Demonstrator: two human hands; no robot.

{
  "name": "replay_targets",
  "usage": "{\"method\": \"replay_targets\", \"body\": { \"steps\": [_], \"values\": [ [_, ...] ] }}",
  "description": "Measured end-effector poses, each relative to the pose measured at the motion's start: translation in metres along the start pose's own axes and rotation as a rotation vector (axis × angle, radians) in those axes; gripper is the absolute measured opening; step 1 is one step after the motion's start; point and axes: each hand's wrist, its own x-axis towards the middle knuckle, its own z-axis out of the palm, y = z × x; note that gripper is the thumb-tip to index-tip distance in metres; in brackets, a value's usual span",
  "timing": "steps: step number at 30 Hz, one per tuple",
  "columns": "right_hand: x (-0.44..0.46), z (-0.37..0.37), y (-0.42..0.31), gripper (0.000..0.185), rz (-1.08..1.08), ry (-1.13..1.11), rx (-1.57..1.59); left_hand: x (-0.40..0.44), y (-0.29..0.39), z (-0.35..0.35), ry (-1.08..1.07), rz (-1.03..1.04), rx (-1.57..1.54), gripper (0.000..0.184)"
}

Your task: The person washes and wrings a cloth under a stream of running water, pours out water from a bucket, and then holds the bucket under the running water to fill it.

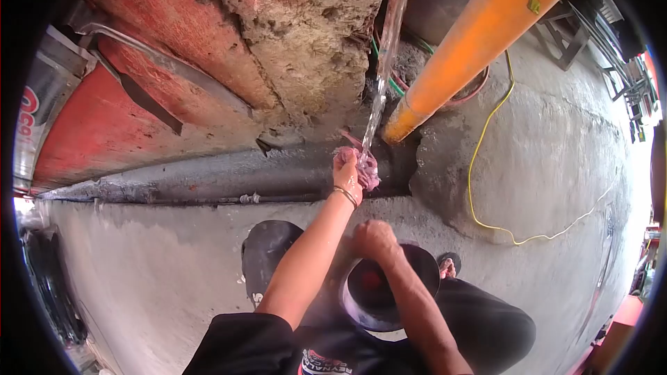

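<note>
- Left hand (349, 172) grasps the cloth (369, 175), which bulges out to its right and far side, under running water (376, 114).
- Right hand (375, 239), nearer, is curled; cannot tell whether it holds anything.

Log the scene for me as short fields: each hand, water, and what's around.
Left hand: gripping a wet pink cloth
Water stream: falling onto the cloth
Right hand: curled, near the round container; any hold or contact unclear
Container position: between the person's legs
Orange pole: slanting, right of the water
Yellow cord: curving across the concrete floor, to the right
</note>
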Motion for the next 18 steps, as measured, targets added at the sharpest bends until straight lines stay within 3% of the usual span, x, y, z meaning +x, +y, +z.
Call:
{"method": "replay_targets", "body": {
  "steps": [2,4,6,7,9,11,12,15,16,17,18],
  "values": [
    [0.005,0.016,0.0,0.04,-0.089,-0.025,0.105,-0.004,0.011,0.003,-0.003,0.015,0.043,0.013],
    [0.021,0.016,0.027,0.033,0.007,0.405,0.377,-0.029,0.034,0.018,-0.005,-0.019,0.074,0.013],
    [0.061,0.004,0.063,0.031,0.401,0.693,0.899,-0.028,0.036,0.012,0.059,-0.071,0.106,0.011],
    [0.079,0.006,0.069,0.038,0.389,0.573,1.188,-0.028,0.036,0.01,0.092,-0.092,0.118,0.01],
    [0.115,0.008,0.081,0.073,0.484,0.33,1.737,-0.04,0.041,0.014,-0.005,-0.108,0.026,0.015],
    [0.137,0.018,0.083,0.084,0.387,-0.071,2.321,-0.038,0.042,0.013,-0.102,-0.091,-0.017,0.022],
    [0.128,0.004,0.068,0.071,0.261,0.083,2.549,-0.041,0.046,0.01,-0.095,-0.046,0.018,0.023],
    [0.127,-0.002,0.061,0.052,0.139,0.463,2.547,-0.036,0.046,0.003,0.175,0.043,0.007,0.022],
    [0.117,-0.032,0.034,0.044,0.222,0.521,2.63,-0.039,0.039,0.006,0.187,0.141,-0.023,0.017],
    [0.111,-0.041,0.014,0.043,0.27,0.503,2.518,-0.016,0.015,-0.022,0.126,0.217,0.048,0.019],
    [0.114,-0.034,-0.003,0.043,0.299,0.606,2.189,-0.015,0.008,-0.037,0.084,0.173,0.055,0.02]
  ]
}}
